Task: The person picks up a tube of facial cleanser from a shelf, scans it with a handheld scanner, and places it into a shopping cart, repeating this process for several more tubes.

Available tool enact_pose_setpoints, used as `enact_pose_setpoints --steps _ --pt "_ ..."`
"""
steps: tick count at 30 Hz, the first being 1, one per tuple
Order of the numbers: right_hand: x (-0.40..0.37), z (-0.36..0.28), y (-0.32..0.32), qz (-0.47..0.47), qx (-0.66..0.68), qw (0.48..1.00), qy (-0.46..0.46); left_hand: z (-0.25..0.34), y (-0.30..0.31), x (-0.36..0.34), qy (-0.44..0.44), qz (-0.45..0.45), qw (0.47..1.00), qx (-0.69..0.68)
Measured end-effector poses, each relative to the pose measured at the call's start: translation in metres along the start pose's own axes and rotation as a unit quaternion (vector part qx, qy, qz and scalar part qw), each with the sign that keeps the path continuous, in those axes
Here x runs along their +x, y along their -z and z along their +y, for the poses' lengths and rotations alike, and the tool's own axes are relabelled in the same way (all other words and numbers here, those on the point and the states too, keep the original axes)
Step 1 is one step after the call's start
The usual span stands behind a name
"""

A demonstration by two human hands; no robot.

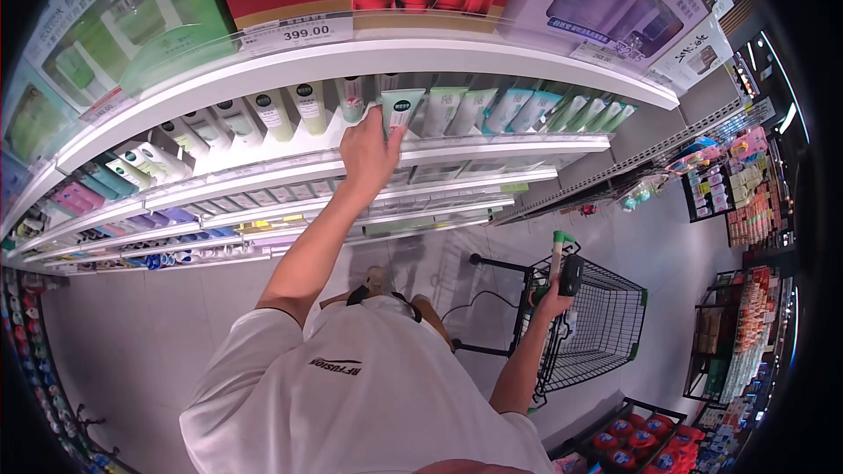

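My left hand reaches up to a lit white shelf, its fingers closed around a pale green cosmetic tube with a dark oval label. The tube stands cap-down at the shelf's front edge. Right beside it are white-green tubes and blue-white tubes; on the other side stand pale bottles. Lower down, my right hand is wrapped round the green-ended handle of a shopping cart, with a black device at the wrist.
Boxed gift sets, one green and one purple, line the shelf above, over a price tag. Lower shelves hold more tubes. Red packages sit in a rack near the cart. Stocked racks stand across the aisle.
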State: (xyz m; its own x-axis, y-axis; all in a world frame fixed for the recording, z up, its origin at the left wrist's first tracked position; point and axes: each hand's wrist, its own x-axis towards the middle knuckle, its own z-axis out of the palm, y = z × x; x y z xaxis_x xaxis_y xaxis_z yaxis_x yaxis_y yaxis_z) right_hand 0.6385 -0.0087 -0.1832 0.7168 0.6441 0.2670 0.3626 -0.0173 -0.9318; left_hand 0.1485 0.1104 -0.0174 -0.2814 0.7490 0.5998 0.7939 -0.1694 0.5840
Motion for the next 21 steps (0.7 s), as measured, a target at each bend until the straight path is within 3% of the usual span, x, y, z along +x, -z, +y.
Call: enact_pose_setpoints --steps 5,7,9,13,15,16,18,19,21 --pt "0.002 0.007 0.003 0.012 -0.017 0.999 0.036 -0.008 -0.007 -0.007 -0.030 0.065 0.997 -0.019" --pt "-0.001 -0.004 0.005 -0.015 0.001 0.999 -0.028 -0.004 0.000 -0.005 -0.022 0.075 0.997 -0.025" --pt "0.000 -0.003 0.006 -0.017 -0.016 1.000 -0.017 0.004 0.012 -0.004 -0.140 0.125 0.979 -0.080" --pt "0.003 0.007 0.006 -0.020 -0.024 0.999 -0.015 0.024 0.023 -0.028 -0.053 0.109 0.965 -0.234" --pt "0.004 0.009 0.007 -0.022 -0.025 0.999 -0.013 0.044 0.035 -0.045 0.108 0.117 0.885 -0.438" --pt "0.005 0.010 0.007 -0.024 -0.026 0.999 -0.010 0.052 0.042 -0.052 0.108 0.116 0.885 -0.438" --pt "0.005 0.012 0.008 -0.028 -0.014 0.999 -0.012 0.065 0.056 -0.063 0.260 0.044 0.751 -0.606" --pt "0.005 0.014 0.009 -0.033 -0.001 0.999 -0.014 0.069 0.060 -0.067 0.263 0.042 0.750 -0.606" --pt "0.007 0.017 0.010 -0.038 -0.007 0.999 -0.018 0.076 0.068 -0.075 0.366 -0.057 0.587 -0.720"
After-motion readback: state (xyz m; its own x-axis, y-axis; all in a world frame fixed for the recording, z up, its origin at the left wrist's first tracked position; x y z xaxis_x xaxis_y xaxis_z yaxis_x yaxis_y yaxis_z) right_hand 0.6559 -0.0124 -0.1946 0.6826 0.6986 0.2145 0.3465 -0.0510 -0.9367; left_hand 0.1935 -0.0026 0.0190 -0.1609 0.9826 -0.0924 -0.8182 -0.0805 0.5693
